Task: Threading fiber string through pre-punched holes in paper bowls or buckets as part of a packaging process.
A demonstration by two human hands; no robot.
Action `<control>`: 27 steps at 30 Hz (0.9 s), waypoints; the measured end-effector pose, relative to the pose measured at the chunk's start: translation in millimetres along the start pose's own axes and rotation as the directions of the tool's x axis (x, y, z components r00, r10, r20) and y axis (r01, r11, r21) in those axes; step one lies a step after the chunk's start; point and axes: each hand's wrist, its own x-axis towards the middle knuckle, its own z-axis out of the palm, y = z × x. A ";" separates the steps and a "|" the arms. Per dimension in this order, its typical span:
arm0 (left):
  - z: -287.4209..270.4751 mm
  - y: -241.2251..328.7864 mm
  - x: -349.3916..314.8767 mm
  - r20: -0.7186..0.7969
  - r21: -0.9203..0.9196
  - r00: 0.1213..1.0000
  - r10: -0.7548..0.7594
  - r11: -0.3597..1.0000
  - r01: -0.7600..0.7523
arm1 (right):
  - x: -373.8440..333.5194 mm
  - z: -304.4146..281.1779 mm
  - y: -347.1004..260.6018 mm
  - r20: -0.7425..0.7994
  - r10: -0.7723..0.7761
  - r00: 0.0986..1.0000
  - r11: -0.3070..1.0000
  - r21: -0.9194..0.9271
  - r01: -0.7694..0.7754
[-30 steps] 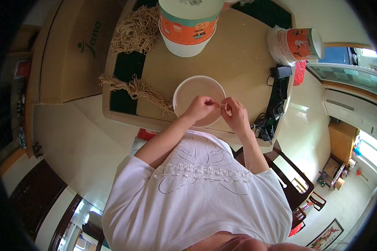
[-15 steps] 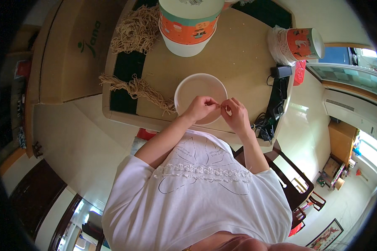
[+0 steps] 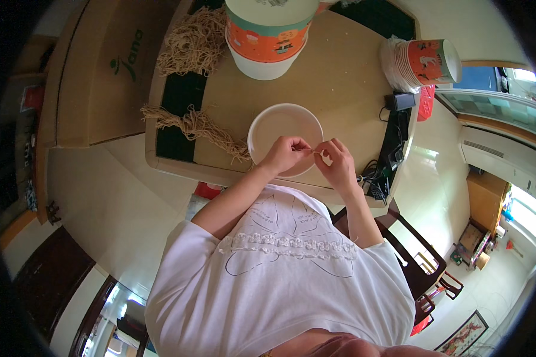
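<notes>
My left hand (image 3: 286,156) and my right hand (image 3: 336,162) meet over the right part of a white round tub (image 3: 267,124). Both are closed in a pinch, fingertip to fingertip. Between them shows a short bit of thin tan string (image 3: 314,151); most of it is hidden by the fingers. To the left, a loose hank of tan strings (image 3: 190,125) lies across the table with its right end against the tub. Farther back is a larger tangled pile of the same strings (image 3: 192,44).
Stacked orange-and-green paper buckets (image 3: 268,41) stand upside down at the back. A sleeve of patterned paper tubs (image 3: 426,62) lies at the back right. A black adapter (image 3: 400,101) and cables (image 3: 372,178) line the table's right edge. A cardboard box (image 3: 110,77) stands left.
My fingertips have shifted very slightly around the string, with the right fingers a little more parted from the thumb. The tub and string bundles have stayed put.
</notes>
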 end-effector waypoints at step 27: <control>0.2 1.0 -1.5 0.018 0.009 0.999 0.031 0.999 -0.032 | 1.5 3.3 0.1 0.007 -0.005 1.000 1.000 -0.014 0.005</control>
